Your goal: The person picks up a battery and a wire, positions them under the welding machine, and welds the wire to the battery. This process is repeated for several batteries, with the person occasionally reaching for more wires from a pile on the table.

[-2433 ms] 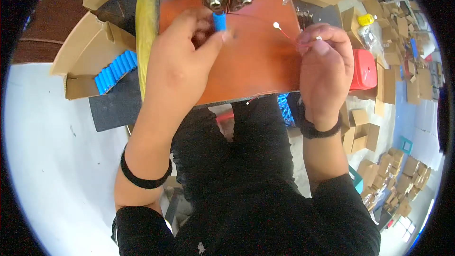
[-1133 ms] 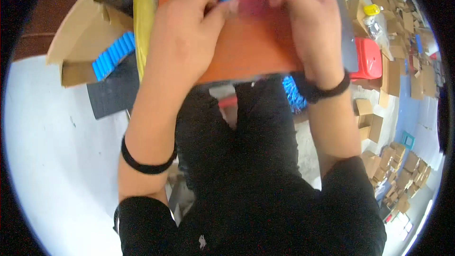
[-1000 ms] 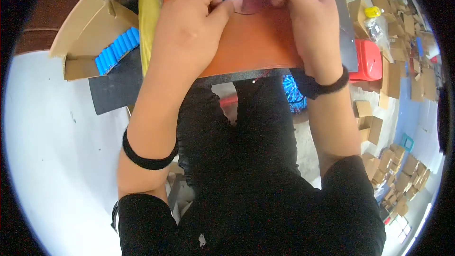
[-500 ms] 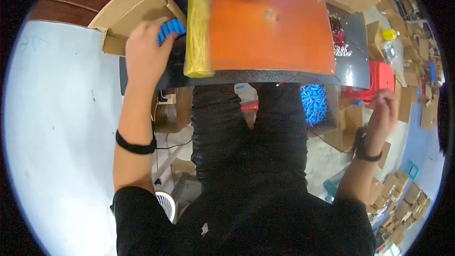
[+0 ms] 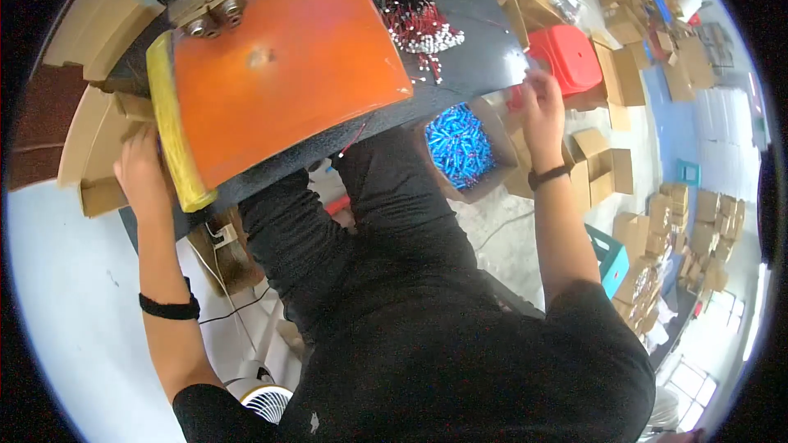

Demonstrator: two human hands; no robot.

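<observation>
My left hand [image 5: 144, 168] is at the inner side of a cardboard box [image 5: 94, 148], next to the yellow roll-like edge [image 5: 176, 127] of the orange mat [image 5: 287, 74]. Its fingers curl downward and hide what they hold. My right hand [image 5: 543, 115] is raised at the right end of the black table [image 5: 480, 16], in front of a red plastic stool [image 5: 566, 57]. Its fingers are bent together, and anything between them is too unclear to name. Below the table edge, an open carton holds many small blue cylinders [image 5: 458, 148].
A machine head with metal fittings [image 5: 215, 16] hangs over the mat's far left. Bundled red and black wires with white connectors [image 5: 419, 29] lie on the table. A white fan [image 5: 267, 402] stands low at left. Cartons [image 5: 603, 164] and a teal crate [image 5: 607, 258] stand at right.
My view has turned, so the table looks tilted and lies further left. The blue cylinders at my left hand are now out of sight. My right hand has risen to the table's end.
</observation>
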